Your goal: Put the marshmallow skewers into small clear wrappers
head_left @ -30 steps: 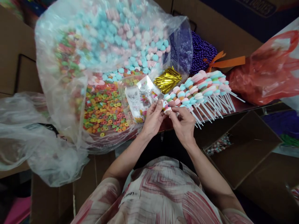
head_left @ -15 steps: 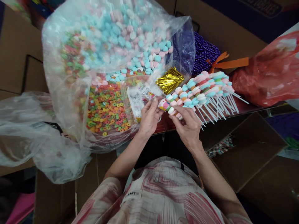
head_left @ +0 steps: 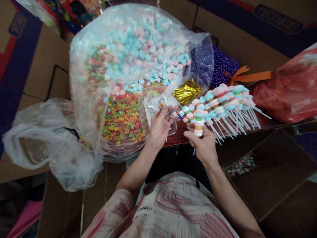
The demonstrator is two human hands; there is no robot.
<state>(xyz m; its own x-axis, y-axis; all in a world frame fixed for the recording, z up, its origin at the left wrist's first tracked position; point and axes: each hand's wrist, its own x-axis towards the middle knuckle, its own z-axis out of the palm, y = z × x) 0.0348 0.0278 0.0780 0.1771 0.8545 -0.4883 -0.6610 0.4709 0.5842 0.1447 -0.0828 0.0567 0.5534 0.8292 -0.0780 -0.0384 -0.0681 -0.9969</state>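
My left hand pinches a small clear wrapper with a printed colourful patch, in front of the clear plastic tray. In my right hand is a candy skewer of pink, blue and white pieces, held upright, its white stick pointing down. Just beyond lies a pile of similar candy skewers, their white sticks toward me. Gold twist ties lie behind the wrapper. Left of my hands, a large clear bag holds ring candies and pastel marshmallows.
A red plastic bag and a purple beaded bundle with an orange ribbon lie at the right. Crumpled clear plastic hangs at the left. Below the table's right edge stands an open cardboard box with more candy inside.
My right hand has lifted a candy skewer from the near end of the pile and holds it upright. The whole view has shifted, so the scene appears further right and slightly lower.
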